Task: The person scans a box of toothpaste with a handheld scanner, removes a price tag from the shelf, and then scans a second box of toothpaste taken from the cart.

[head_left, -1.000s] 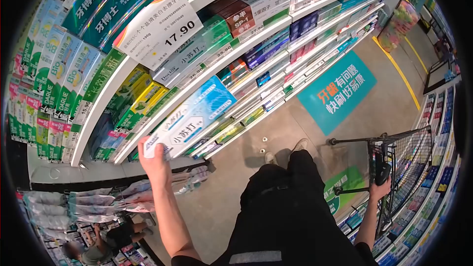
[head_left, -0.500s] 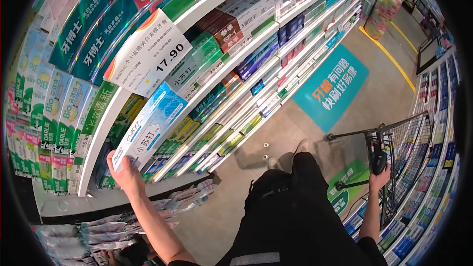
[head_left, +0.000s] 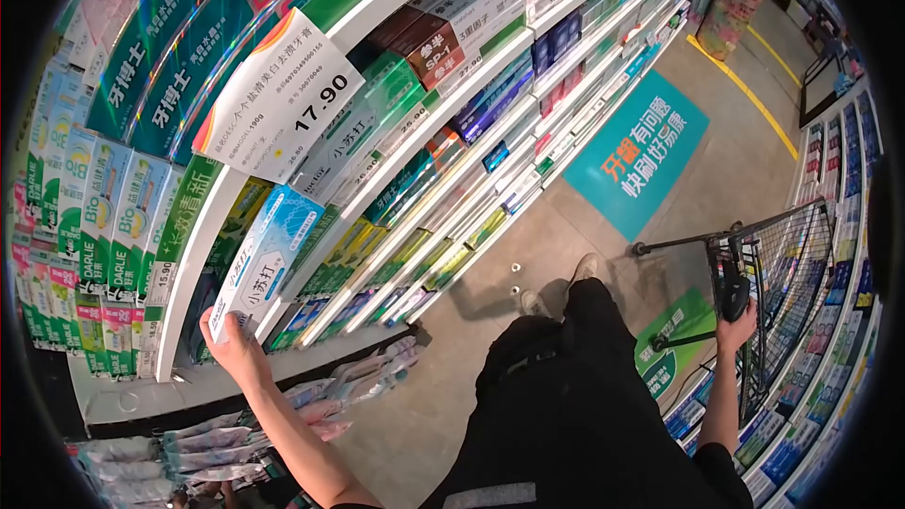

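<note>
In the head view my left hand (head_left: 236, 351) is closed around the lower end of a white and blue toothpaste box (head_left: 264, 264). The box is tilted, its far end close under a large price card (head_left: 280, 99) marked 17.90 on the shelf edge. Behind it are boxes on the shelf, among them a green one (head_left: 401, 80). On the other side, my right hand (head_left: 735, 328) is wrapped around a black handle part (head_left: 732, 294) of a black wire shopping cart (head_left: 787, 254); the fingers are partly hidden.
Stocked toothpaste shelves (head_left: 471, 123) curve along the left and ahead. Another stocked shelf (head_left: 830, 339) runs on the right, beyond the cart. A teal floor sticker (head_left: 641, 155) and yellow lines (head_left: 749, 99) mark the aisle floor. Hanging packets (head_left: 217, 443) are at lower left.
The toothpaste box and my left hand have shifted a little left and down, the box's far end dropping away from the shelf's green boxes. My right hand and the cart have moved slightly right.
</note>
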Demonstrator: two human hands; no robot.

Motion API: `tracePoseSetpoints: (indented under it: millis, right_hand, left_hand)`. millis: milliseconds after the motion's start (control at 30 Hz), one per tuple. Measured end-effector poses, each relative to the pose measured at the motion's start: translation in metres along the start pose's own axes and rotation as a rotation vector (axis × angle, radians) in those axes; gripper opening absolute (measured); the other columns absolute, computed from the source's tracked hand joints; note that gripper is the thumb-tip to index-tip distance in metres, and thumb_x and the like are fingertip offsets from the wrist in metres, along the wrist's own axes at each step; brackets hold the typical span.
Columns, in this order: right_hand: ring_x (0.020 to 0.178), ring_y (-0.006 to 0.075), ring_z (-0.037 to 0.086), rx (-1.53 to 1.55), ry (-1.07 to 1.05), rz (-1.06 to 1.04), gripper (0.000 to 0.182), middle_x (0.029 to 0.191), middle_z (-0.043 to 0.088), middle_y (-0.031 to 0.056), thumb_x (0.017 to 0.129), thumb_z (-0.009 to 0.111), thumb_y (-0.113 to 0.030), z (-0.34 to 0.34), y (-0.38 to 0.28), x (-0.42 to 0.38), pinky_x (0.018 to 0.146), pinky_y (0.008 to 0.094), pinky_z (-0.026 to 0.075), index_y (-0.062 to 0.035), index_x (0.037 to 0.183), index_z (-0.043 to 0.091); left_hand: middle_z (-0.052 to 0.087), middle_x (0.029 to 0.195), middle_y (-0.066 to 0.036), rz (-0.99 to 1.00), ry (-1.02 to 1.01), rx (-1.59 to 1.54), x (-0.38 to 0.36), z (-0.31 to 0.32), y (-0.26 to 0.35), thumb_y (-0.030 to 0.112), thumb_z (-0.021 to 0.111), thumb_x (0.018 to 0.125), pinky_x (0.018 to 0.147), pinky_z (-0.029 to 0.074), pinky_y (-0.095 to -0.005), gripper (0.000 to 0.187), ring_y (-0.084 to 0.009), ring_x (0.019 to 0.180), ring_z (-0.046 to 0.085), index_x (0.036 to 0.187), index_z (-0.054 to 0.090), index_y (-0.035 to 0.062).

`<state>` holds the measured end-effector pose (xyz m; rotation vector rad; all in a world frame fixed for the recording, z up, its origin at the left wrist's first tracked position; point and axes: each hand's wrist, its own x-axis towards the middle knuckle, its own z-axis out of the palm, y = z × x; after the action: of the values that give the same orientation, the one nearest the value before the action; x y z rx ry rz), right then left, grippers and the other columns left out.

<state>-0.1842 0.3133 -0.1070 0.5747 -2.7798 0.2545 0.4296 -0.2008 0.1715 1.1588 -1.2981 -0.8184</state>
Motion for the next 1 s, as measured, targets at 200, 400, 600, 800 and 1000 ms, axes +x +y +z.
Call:
tracePoseSetpoints:
  millis: [200, 400, 600, 800, 1000]
  right_hand:
    - [0.107, 0.0365, 0.051, 0.009, 0.009, 0.023, 0.052, 0.114, 0.056, 0.0161, 0.073, 0.067, -0.019, -0.002, 0.002, 0.001, 0.096, 0.0431, 0.034, -0.0036, 0.121, 0.054]
    - [0.108, 0.0359, 0.050, 0.012, -0.031, 0.068, 0.053, 0.118, 0.055, 0.0147, 0.073, 0.066, -0.019, -0.007, -0.004, 0.003, 0.096, 0.0433, 0.035, -0.0033, 0.121, 0.054]
    - [0.110, 0.0355, 0.050, -0.010, -0.014, 0.028, 0.053, 0.120, 0.054, 0.0145, 0.074, 0.065, -0.020, -0.003, 0.000, 0.003, 0.096, 0.0438, 0.034, -0.0021, 0.122, 0.053]
    - [0.112, 0.0354, 0.049, 0.013, -0.043, 0.065, 0.052, 0.122, 0.054, 0.0154, 0.073, 0.066, -0.020, -0.005, -0.002, 0.004, 0.097, 0.0444, 0.034, -0.0009, 0.120, 0.054]
    - [0.113, 0.0352, 0.049, -0.015, -0.018, 0.016, 0.050, 0.124, 0.053, 0.0144, 0.073, 0.065, -0.020, -0.001, 0.003, 0.003, 0.097, 0.0445, 0.034, -0.0019, 0.119, 0.055]
  left_hand:
    - [0.057, 0.102, -0.008, 0.008, 0.042, 0.003, 0.005, -0.006, 0.001, 0.025, 0.067, 0.089, 0.076, 0.052, -0.0292, 0.039, -0.0158, 0.092, 0.056, 0.114, 0.043, 0.0071]
    - [0.057, 0.105, -0.010, 0.024, 0.103, 0.037, 0.013, -0.008, 0.005, 0.025, 0.067, 0.089, 0.078, 0.052, -0.0315, 0.042, -0.0175, 0.094, 0.057, 0.118, 0.042, 0.0067]
    - [0.058, 0.108, -0.011, 0.056, 0.080, 0.052, 0.026, -0.017, 0.003, 0.024, 0.064, 0.091, 0.081, 0.051, -0.0328, 0.040, -0.0187, 0.097, 0.058, 0.118, 0.043, 0.0049]
    - [0.059, 0.107, -0.011, 0.043, 0.086, 0.068, 0.028, -0.016, -0.006, 0.026, 0.066, 0.090, 0.078, 0.052, -0.0317, 0.042, -0.0184, 0.096, 0.059, 0.119, 0.044, 0.0039]
    - [0.061, 0.108, -0.012, 0.014, 0.066, 0.037, 0.033, 0.001, -0.012, 0.027, 0.066, 0.090, 0.076, 0.052, -0.0302, 0.044, -0.0186, 0.095, 0.061, 0.119, 0.045, 0.0026]
